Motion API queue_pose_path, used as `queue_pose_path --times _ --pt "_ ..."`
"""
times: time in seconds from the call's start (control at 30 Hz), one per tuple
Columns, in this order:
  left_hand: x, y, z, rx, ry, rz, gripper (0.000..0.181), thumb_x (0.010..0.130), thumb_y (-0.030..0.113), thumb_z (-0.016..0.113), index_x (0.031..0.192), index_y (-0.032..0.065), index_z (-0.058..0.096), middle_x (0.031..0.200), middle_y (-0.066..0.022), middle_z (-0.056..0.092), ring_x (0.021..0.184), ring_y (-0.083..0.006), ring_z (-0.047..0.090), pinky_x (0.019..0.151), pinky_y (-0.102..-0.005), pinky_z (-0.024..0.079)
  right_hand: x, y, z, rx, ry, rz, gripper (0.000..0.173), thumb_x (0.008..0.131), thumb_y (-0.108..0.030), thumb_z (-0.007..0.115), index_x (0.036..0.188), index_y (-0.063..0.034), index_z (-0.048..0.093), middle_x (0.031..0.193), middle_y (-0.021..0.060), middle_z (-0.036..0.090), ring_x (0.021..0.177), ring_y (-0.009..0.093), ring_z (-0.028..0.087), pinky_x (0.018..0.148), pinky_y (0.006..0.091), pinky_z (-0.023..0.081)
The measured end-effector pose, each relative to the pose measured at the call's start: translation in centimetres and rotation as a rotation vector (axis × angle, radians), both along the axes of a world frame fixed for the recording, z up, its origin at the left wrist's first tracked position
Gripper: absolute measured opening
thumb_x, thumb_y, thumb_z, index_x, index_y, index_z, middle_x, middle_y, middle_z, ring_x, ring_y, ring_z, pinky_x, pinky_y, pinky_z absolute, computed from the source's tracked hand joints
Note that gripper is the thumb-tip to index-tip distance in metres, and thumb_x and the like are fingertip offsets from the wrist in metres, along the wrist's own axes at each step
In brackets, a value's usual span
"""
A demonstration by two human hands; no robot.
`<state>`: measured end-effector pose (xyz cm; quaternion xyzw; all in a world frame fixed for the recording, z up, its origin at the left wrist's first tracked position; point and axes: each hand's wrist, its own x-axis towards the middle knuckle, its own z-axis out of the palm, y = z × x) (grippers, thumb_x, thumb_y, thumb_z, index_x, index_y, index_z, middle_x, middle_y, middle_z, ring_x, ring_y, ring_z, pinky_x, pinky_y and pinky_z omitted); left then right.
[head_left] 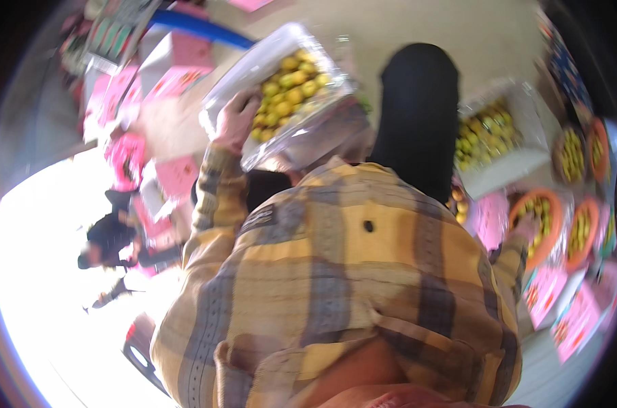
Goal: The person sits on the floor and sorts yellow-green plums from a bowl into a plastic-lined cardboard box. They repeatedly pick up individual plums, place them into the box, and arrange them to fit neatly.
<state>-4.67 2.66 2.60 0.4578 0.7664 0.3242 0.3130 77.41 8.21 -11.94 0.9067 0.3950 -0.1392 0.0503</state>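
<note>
A box lined with clear plastic stands before me, partly filled with round yellow-green fruit. My left hand is over its near left part, fingers curled beside the fruit. Whether it holds a piece is hidden. Far to my right, my right hand reaches into an orange basket of similar yellow-green fruit. Its fingers are blurred among the fruit, so I cannot make out a grip. My dark-clad knee rises between the lined box and the things on the right.
Another plastic-lined box of fruit lies right of my knee. More fruit baskets stand at the far right, near pink cartons. Pink boxes and a blue bar are at upper left. A person is at left.
</note>
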Motion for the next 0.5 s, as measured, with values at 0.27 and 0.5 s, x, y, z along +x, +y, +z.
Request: queue_pose_path --times 0.27,0.5 --pt "-3.0 -5.2 3.4 0.135 -0.185 0.487 0.033 0.095 0.009 0.060 0.125 -0.0024 0.063 0.102 -0.0071 0.070 0.084 -0.0096 0.061 0.076 -0.0221 0.050 1.3 -1.2 -3.3 0.031 0.138 -0.143 0.062 0.090 -0.049 0.057 0.136 -0.0069 0.058 0.133 0.0142 0.062 0.118 0.031 0.062 0.098 0.0433 0.050" --pt "-1.7 -6.1 -0.5 -0.040 -0.156 0.332 0.034 0.092 0.015 0.064 0.123 0.0003 0.066 0.102 -0.0056 0.070 0.090 -0.0115 0.063 0.081 -0.0245 0.050 1.0 -1.5 -2.0 -0.004 0.146 -0.123 0.059 0.090 -0.045 0.057 0.136 -0.0071 0.057 0.131 0.0134 0.063 0.119 0.030 0.061 0.098 0.0414 0.049"
